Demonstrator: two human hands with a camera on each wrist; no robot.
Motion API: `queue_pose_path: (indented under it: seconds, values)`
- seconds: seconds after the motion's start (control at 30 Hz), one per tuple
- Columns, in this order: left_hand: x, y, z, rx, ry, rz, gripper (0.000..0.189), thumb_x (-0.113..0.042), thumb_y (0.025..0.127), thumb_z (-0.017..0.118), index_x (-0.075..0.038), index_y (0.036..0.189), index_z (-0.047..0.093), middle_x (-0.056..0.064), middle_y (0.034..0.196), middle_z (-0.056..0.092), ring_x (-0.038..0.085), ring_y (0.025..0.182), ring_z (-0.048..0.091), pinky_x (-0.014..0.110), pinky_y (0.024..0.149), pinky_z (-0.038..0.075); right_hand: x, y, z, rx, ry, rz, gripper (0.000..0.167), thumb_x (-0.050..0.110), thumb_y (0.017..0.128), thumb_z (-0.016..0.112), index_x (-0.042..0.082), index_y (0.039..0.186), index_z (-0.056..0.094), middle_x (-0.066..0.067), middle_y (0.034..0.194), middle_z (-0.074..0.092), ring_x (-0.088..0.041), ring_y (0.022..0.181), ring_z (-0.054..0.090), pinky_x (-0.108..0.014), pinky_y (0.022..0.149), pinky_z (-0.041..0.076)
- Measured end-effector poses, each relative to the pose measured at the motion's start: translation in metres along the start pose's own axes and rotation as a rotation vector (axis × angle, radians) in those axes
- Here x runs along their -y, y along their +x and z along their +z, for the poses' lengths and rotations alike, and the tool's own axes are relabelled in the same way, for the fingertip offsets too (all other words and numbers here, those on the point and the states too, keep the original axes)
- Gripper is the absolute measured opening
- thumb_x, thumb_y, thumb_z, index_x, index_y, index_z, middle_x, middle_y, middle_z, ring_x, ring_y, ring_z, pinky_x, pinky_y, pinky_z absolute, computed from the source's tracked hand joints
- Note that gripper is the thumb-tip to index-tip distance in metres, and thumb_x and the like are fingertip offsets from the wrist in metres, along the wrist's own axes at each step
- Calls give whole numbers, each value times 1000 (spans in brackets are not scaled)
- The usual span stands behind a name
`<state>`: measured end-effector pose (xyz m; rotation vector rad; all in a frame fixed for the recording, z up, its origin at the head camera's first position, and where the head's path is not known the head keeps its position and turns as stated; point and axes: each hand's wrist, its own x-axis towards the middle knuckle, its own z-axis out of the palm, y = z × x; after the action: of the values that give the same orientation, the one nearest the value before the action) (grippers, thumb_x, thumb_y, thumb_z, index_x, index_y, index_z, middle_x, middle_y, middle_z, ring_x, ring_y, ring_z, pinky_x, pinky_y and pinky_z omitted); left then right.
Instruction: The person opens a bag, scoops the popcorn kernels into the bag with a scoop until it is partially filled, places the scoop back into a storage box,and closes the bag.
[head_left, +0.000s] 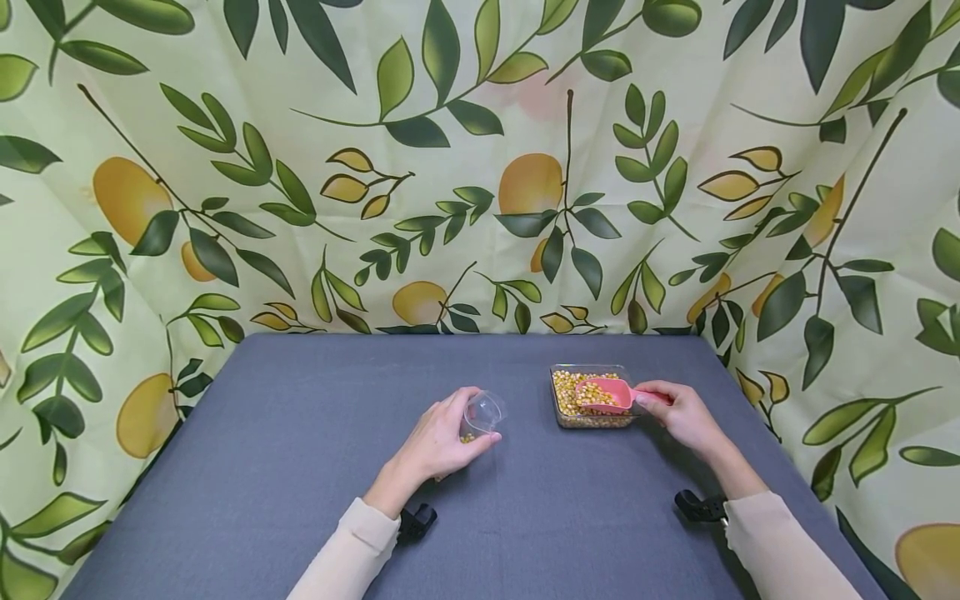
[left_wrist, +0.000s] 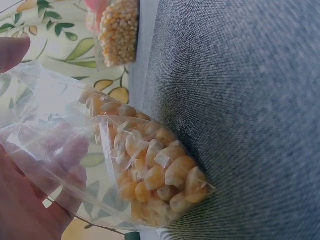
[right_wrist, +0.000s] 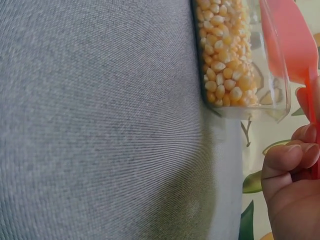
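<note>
Holding clear bag (left_wrist: 102,165) by mouth, left hand (head_left: 437,437); fingers of right hand (head_left: 684,417) pinch pink scoop (head_left: 619,392) over kernel box (right_wrist: 270,80) on surface (head_left: 315,467). We risk spill: tipped scoop, sagging bag mouth.

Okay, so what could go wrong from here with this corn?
The kernels sit loose in an open pink scoop, so some might spill onto the table if it tilts between container and bag. The plastic bag looks thin and floppy; if the left fingers loosen, it could slump.
</note>
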<state>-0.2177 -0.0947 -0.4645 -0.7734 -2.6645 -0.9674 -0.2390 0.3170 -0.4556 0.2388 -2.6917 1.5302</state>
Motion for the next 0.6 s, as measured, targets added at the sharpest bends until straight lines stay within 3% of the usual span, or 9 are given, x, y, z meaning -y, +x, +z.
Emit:
queue_pose_path:
  seconds: [0.37, 0.6]
  values:
    - [0, 0, 1, -4, 5, 1, 68, -49, 86, 75, -9, 137, 54, -2, 99, 61, 12, 81, 55, 35, 76, 47, 5, -1, 2, 1, -48, -6, 24, 0, 101, 58, -14, 121, 62, -13, 75, 53, -11, 62, 45, -28, 54, 41]
    - [0, 0, 1, -5, 11, 1, 68, -49, 86, 75, -9, 137, 54, -2, 99, 61, 13, 82, 55, 36, 77, 47, 9, -2, 3, -1, -23, -3, 26, 4, 102, 59, -11, 122, 63, -14, 78, 54, -12, 64, 46, -29, 56, 42]
